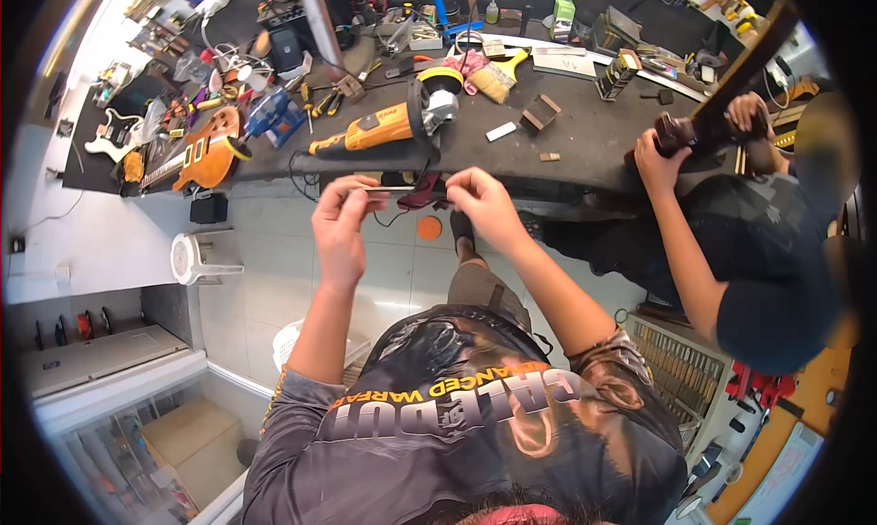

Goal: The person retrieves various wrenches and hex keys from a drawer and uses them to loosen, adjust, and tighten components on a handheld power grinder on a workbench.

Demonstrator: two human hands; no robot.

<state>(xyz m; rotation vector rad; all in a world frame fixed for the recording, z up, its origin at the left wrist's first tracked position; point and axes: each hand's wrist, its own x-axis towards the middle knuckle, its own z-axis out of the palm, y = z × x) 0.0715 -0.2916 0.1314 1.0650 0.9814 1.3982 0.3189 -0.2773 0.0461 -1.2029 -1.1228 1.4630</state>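
My left hand point(340, 233) pinches one end of a thin, pale flat strip point(393, 189), held level just in front of the workbench edge. To the right of the strip's free end is my right hand point(486, 210), its fingers curled and the thumb close to the index finger. Whatever may lie between those fingertips is too small to make out. Beyond both hands, an orange and black power polisher point(379, 129) with a yellow pad rests on the dark workbench point(557, 132). A wide brush point(496, 80) with a yellow-green handle lies behind it.
An orange-brown electric guitar point(210, 151) lies at the bench's left, near a blue vise point(274, 114). A white block point(501, 131) and a brown box point(541, 112) sit further right. A co-worker point(767, 260) at the right grips a dark object. A white stool point(187, 258) stands left.
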